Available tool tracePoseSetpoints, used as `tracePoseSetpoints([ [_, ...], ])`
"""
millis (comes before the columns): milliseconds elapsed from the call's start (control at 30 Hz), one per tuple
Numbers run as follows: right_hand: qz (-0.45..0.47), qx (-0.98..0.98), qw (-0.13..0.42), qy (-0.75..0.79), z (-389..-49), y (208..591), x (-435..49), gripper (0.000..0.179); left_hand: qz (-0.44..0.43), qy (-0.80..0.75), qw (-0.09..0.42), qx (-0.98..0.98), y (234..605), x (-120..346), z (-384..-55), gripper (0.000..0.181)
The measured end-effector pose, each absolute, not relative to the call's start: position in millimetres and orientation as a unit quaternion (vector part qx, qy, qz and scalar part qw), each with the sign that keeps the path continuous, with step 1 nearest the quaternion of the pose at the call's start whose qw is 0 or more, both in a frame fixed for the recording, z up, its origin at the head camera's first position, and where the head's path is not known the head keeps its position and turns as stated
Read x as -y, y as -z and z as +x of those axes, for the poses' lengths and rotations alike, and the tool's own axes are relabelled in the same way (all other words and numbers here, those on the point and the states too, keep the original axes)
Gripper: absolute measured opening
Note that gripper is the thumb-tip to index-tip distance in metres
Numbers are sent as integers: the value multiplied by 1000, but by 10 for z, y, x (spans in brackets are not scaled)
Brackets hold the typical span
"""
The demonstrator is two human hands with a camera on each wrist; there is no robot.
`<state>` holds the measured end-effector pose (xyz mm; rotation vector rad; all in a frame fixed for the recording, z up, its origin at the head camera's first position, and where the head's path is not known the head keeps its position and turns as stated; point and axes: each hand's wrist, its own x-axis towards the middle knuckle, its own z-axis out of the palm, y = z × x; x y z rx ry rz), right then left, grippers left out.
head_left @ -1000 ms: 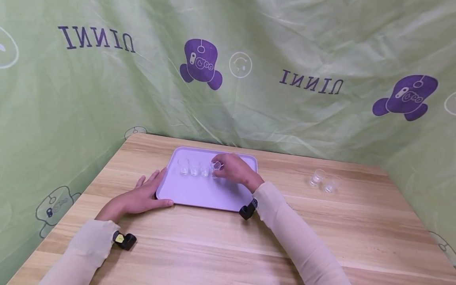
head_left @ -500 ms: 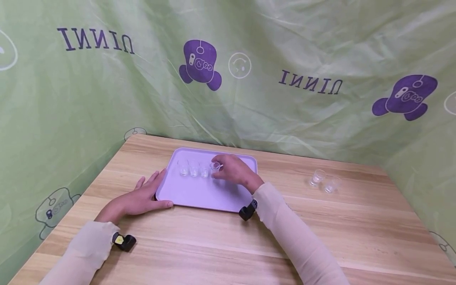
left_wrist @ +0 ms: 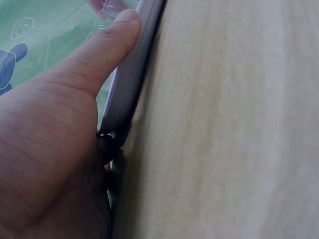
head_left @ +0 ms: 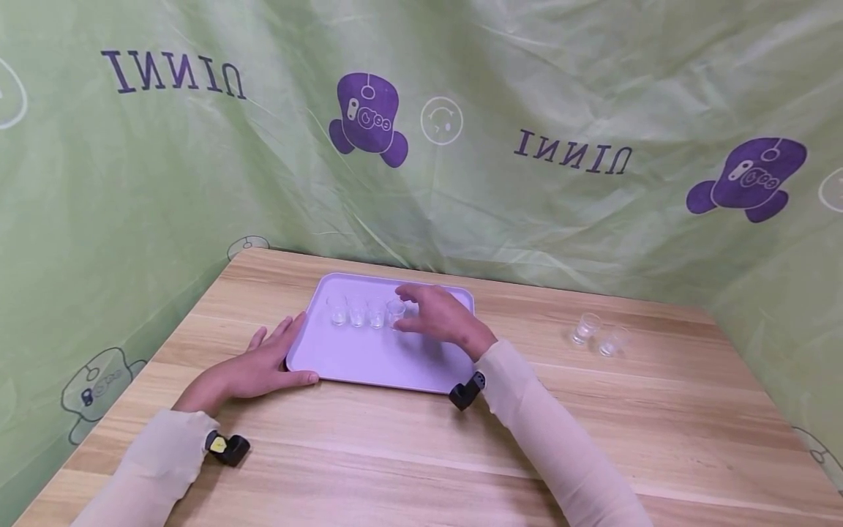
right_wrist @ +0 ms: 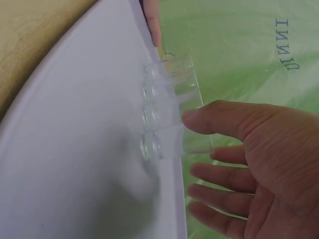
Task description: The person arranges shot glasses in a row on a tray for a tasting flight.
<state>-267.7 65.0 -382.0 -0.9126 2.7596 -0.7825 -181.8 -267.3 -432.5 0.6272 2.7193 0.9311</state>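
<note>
A lilac tray (head_left: 369, 362) lies on the wooden table, with several small clear shot glasses (head_left: 357, 315) standing upright in a row on it. My right hand (head_left: 443, 316) is beside the rightmost shot glass (head_left: 395, 313), thumb and fingers parted around it. In the right wrist view my right thumb (right_wrist: 214, 118) is near the glass's upper part; whether it touches cannot be told. My left hand (head_left: 263, 366) rests at the tray's left front corner, fingers spread along the side. Its thumb (left_wrist: 112, 45) lies against the tray rim in the left wrist view.
Two more clear shot glasses, one (head_left: 585, 329) slightly left of the other (head_left: 612, 342), stand on the table (head_left: 658, 410) to the right of the tray. A green printed curtain (head_left: 487, 219) hangs behind and at both sides of the table.
My right hand has loosened from the rightmost shot glass, its fingers parting and shifting slightly right. The glass stays in the row. My left hand has kept its place.
</note>
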Motion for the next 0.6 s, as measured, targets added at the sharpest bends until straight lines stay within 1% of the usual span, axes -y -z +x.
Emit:
tracePoseSetpoints([
  [433, -299, -915, 14, 271, -2533, 3746, -912, 63, 208, -313, 98, -921, 4343, 2675, -1829, 111],
  [600, -292, -917, 9, 270, -2448, 3719, -1029, 59, 208, -316, 98, -921, 4348, 2677, -1819, 112],
])
